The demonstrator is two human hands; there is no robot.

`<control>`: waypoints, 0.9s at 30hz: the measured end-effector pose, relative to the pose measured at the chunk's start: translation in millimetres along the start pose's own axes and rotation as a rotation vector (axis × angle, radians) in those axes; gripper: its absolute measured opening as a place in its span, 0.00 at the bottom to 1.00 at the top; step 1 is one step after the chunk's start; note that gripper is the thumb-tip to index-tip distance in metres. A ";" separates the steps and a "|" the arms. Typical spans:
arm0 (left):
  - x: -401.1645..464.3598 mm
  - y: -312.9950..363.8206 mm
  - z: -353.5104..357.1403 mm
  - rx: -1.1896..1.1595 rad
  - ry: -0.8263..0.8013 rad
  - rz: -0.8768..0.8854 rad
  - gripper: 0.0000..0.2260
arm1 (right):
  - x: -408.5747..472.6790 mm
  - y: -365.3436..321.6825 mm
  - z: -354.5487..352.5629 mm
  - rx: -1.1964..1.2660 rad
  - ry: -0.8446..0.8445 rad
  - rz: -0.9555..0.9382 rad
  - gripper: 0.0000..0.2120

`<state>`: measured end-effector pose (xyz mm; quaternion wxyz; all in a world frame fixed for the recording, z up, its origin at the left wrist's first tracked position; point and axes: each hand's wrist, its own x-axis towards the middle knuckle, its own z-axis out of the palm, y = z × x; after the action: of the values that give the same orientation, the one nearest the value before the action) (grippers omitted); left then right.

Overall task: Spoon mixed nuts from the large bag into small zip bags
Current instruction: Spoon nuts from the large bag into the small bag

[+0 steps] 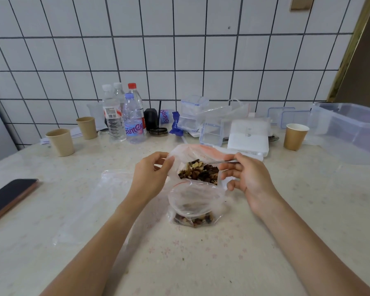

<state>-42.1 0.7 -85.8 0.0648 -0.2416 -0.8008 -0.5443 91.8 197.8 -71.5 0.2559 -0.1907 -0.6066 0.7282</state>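
The large clear bag (pixel 192 151) lies open at the table's middle, full of mixed nuts (pixel 199 173). My left hand (pixel 152 175) pinches its left rim and holds it open. My right hand (pixel 244 176) grips a metal spoon (pixel 220 161) by the handle; its bowl, heaped with nuts, sits over the large bag's mouth. Just in front stands a small zip bag (pixel 194 201) with its mouth gaping and a layer of nuts at its bottom. Another empty clear zip bag (pixel 113 184) lies flat to the left, under my left forearm.
A phone (pixel 9 197) lies at the left edge. Paper cups (pixel 61 142) (pixel 295 136), water bottles (pixel 124 116), clear plastic boxes (pixel 212 133), a white box (pixel 248 137) and a large clear tub (pixel 355 129) line the back of the table by the tiled wall.
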 end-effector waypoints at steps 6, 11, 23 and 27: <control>4.4 5.8 -14.7 0.248 0.040 0.097 0.13 | -2.5 -17.4 -8.2 0.059 0.004 -0.071 0.17; 1.7 22.1 -30.5 0.192 -0.215 0.017 0.16 | -7.3 -30.3 -14.2 0.026 -0.060 -0.135 0.19; -10.1 28.5 -27.7 0.077 -0.705 0.009 0.07 | -31.4 -29.4 -3.1 -0.489 -0.238 -0.575 0.23; -9.4 32.7 -32.3 -0.084 -0.752 -0.022 0.12 | -45.2 -29.8 4.8 -0.669 -0.232 -0.831 0.26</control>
<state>-24.1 -22.0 -48.9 -0.2494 -0.4183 -0.7481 -0.4507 129.2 170.8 -42.8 0.3790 0.0756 -0.8537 0.3491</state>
